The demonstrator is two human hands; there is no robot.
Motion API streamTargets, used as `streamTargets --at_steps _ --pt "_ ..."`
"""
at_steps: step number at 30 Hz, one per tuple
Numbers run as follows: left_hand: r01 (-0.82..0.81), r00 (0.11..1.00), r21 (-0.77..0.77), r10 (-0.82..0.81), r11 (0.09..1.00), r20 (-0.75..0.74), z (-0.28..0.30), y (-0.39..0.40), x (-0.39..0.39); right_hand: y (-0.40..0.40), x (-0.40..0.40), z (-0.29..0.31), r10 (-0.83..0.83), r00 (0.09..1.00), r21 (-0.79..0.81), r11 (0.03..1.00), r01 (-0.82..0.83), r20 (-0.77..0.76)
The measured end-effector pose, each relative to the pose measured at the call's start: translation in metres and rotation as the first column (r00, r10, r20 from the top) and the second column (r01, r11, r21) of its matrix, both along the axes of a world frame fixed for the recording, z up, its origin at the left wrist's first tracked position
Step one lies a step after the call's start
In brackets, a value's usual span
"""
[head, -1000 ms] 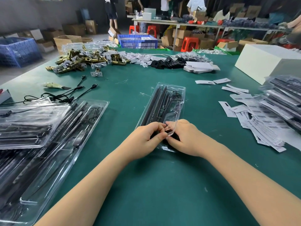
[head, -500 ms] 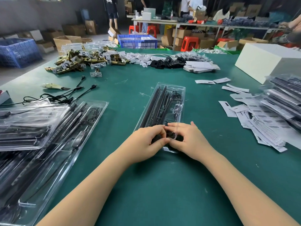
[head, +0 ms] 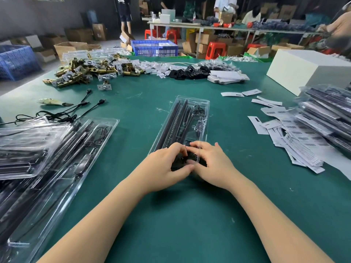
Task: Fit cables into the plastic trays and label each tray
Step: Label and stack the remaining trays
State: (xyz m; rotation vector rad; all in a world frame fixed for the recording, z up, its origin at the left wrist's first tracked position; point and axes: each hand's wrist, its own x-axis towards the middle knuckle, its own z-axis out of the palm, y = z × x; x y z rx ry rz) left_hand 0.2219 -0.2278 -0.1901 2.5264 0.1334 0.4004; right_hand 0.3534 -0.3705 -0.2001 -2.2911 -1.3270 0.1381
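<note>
A clear plastic tray point(head: 190, 102) lies lengthwise in the middle of the green table point(head: 190, 215), holding long black strips and thin wires. At its near end sits a bundle of black cable point(head: 179, 161). My left hand point(head: 163, 168) curls its fingers and thumb over the bundle from the left. From the right, my right hand point(head: 213, 165) lays its fingers over the tray's near end, with its thumb against the bundle. The two thumbs meet. Both hands hide the tray's near edge.
Filled clear trays point(head: 57, 149) are piled at the left, with loose black cables point(head: 57, 114) behind them. Barcode labels point(head: 296, 137) lie scattered at the right, beside a stack of packed trays point(head: 326, 114) and a white box point(head: 303, 73). Brass hardware point(head: 85, 71) lies at the far left.
Both hands have shifted from a fingertip pinch to lying over the bundle. The right hand's fingers have spread across the tray's end. The tray has stayed in place.
</note>
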Motion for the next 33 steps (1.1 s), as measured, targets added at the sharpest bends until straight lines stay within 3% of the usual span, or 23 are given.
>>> streamTargets --at_steps 4,13,20,24,29,33 --pt "-0.009 1.0 -0.012 0.009 1.0 -0.003 0.0 0.001 0.0 0.004 -0.005 0.0 -0.058 0.996 0.037 0.998 0.056 0.061" --pt "-0.058 0.998 -0.023 0.058 0.998 -0.023 -0.002 0.0 0.002 0.006 -0.007 0.002 -0.113 0.994 0.112 0.987 0.113 -0.014" --pt "-0.065 0.997 0.047 0.067 0.997 -0.042 -0.002 -0.003 0.001 0.004 -0.007 0.0 -0.223 0.963 0.104 0.972 0.209 0.149" --pt "-0.001 0.998 0.143 0.01 0.99 -0.061 0.002 -0.006 0.001 -0.004 -0.008 0.0 -0.278 0.96 0.131 0.951 0.28 -0.035" --pt "-0.002 0.99 0.205 0.03 0.979 -0.135 0.0 -0.006 0.001 -0.012 -0.002 0.004 -0.173 0.922 0.223 0.939 0.26 -0.348" --pt "0.071 0.974 0.35 0.01 0.934 -0.226 0.0 -0.01 0.005 -0.025 0.008 0.005 -0.309 0.841 0.401 0.771 0.495 -0.444"
